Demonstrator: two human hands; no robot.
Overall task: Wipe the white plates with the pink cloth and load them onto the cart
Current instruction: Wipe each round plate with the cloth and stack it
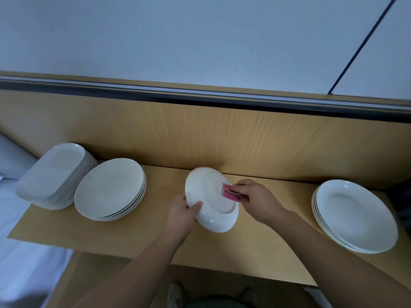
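r hand [255,201] pinches pink cloth [231,194] onto upturned base of white plate [209,210], at plate's 3 o'clock; rest of base lies toward 9. l hand [182,211] clamps rim at 8. plate tilted over counter [155,236].

Both bare forearms reached forward over the worktop. The left arm entered from 7 o'clock and ran toward 1 o'clock. The left hand [181,211] gripped the plate [201,185] at its 8 o'clock rim, thumb curled over the facing side, fingers hidden behind. The right arm came in from 4 o'clock, aimed toward 10 o'clock, with the wrist slightly bent. The right hand [255,197] pinched the pink cloth [231,194] between thumb and fingertips, against the plate.
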